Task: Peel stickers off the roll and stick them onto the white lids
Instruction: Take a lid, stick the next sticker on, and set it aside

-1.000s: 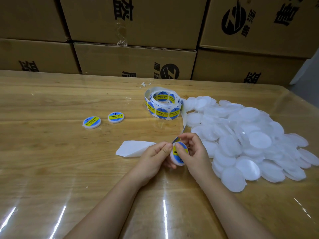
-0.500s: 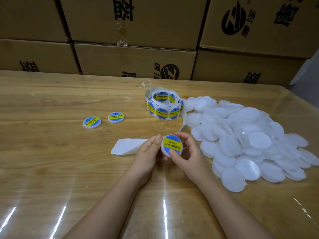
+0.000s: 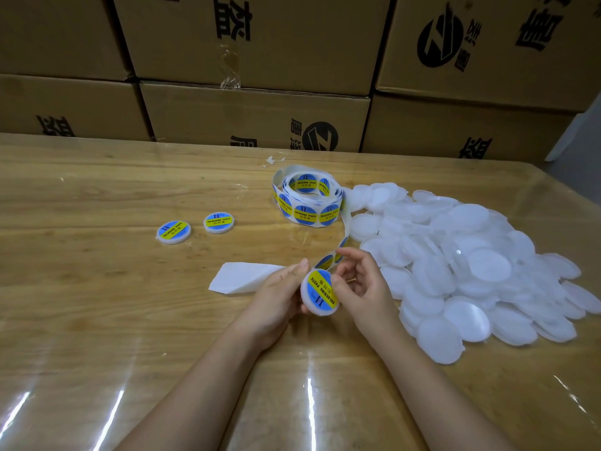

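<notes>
— What has the left hand [image 3: 279, 294] got?
— It grips a stickered lid [image 3: 320, 292] held tilted above the tabletop [image 3: 97, 304], with its fingers behind the lid and its thumb at the left rim.
— And the right hand [image 3: 357, 281]?
— Its thumb curls onto the lid's right rim, and the other fingers are bent above.
— Farther out?
— Spent backing paper [image 3: 240, 276] lies just left of the hands. The sticker roll [image 3: 307, 200] stands behind them, its strip trailing down to them. The pile of white lids [image 3: 471, 265] is heaped on the right. Two finished lids [image 3: 174, 232] lie well to the left.
</notes>
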{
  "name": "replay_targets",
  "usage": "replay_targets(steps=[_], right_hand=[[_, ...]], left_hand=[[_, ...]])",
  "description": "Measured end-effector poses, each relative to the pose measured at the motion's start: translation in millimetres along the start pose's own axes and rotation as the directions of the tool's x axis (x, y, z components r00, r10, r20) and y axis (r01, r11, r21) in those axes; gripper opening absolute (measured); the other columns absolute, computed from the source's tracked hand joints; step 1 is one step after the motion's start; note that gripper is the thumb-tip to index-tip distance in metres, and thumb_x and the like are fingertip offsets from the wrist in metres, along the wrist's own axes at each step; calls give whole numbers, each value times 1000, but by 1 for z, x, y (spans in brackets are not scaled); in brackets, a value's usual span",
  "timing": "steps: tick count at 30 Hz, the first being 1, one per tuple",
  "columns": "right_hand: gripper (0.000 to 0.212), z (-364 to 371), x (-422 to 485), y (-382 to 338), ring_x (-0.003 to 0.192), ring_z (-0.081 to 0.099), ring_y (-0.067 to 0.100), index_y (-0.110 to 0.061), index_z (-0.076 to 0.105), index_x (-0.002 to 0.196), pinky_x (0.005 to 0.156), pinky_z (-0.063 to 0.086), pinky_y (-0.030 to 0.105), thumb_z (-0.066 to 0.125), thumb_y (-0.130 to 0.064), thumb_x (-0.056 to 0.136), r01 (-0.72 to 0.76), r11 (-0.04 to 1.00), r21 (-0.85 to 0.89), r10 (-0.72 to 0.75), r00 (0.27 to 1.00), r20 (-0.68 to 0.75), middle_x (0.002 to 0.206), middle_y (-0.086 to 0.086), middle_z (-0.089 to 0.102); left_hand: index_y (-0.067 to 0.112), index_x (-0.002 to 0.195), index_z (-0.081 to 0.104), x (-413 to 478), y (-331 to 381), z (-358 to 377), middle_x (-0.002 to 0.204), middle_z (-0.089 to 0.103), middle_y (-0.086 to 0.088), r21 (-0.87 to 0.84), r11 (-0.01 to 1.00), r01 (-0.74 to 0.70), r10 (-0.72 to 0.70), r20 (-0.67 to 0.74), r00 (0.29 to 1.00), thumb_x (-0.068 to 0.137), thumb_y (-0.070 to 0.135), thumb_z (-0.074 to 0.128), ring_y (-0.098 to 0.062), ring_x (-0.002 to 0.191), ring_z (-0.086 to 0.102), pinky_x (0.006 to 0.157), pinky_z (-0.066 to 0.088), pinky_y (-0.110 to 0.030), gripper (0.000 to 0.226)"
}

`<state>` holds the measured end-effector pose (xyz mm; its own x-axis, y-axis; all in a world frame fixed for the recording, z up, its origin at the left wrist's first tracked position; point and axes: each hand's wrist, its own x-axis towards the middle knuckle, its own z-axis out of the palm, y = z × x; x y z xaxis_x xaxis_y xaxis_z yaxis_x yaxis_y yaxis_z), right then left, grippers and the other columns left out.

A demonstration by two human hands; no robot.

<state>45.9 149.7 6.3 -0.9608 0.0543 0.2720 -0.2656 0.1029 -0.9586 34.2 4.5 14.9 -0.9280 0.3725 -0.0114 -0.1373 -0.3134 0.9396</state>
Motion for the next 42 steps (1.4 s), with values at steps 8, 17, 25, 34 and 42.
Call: replay_targets(steps=[8,17,25,34,42], right_hand=[[17,2,-5,1,69,53,6,-39,62,96,66,46,23,70,-31,83,-34,986,-165,62,984,165,79,-6,63],[13,1,3,7,48,54,10,-26,51,102,53,45,22,51,-14,97,-98,995,-23,98,995,21,72,-8,68],[51,2,-2,7,83,67,7,-46,49,122,68,51,21,65,-16,84,-95,995,-7,95,978,185,106,-15,68],[37,0,1,3,60,64,16,-30,52,119,62,54,26,50,-1,95,-118,989,87,101,979,177,94,-6,71],[29,-1,2,-1,56,66,18,-21,53,116,55,54,25,41,-1,99,-151,976,156,120,975,188,80,1,71]], left_hand=[[10,87,72,4,-3,-2,83,70,-12,-18,1000,16,-17,-27,999,89,43,44,-18,77,65,69,52,-27,43],[9,105,60,1,-10,4,91,68,-3,213,965,-154,173,-73,982,83,-5,62,-14,81,63,71,53,-26,26],[7,109,58,4,-10,2,69,62,-3,106,984,-141,160,-200,967,90,1,55,-15,54,63,53,55,-26,20],[10,111,60,4,-10,-1,74,58,-9,226,966,-129,177,-209,962,91,8,56,-5,42,42,38,34,-16,20],[17,106,64,4,-11,0,77,64,2,230,961,-151,204,-229,952,93,11,55,-2,44,45,38,35,-16,17]])
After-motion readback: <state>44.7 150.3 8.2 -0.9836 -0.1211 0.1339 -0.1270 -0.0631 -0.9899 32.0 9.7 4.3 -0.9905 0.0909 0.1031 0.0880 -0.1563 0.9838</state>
